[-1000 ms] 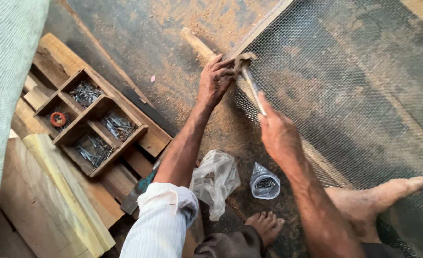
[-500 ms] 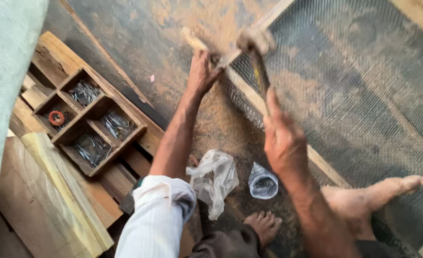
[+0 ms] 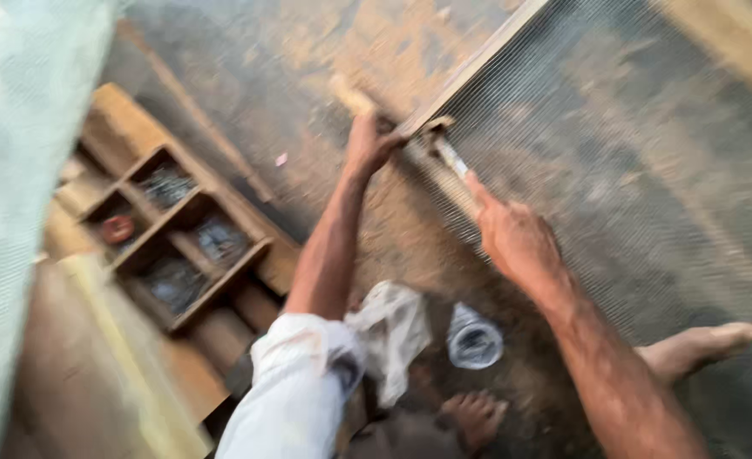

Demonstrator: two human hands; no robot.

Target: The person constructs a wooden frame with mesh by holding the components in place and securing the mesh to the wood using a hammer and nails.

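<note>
Gripping a hammer (image 3: pixel 444 149), right hand (image 3: pixel 512 238) fingers clamped; left hand (image 3: pixel 369 143) presses wooden strip (image 3: pixel 478 64); clear bag (image 3: pixel 474 338) below.

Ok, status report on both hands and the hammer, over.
Right hand grips hammer, head down at wooden strip. Left hand steadies strip beside it. Picture blurred; nothing blocking.

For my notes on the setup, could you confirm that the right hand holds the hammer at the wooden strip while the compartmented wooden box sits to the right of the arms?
Not quite: the head view shows the wooden box to the left of the arms, not the right. The rest holds: the right hand grips the hammer at the wooden strip.
</note>
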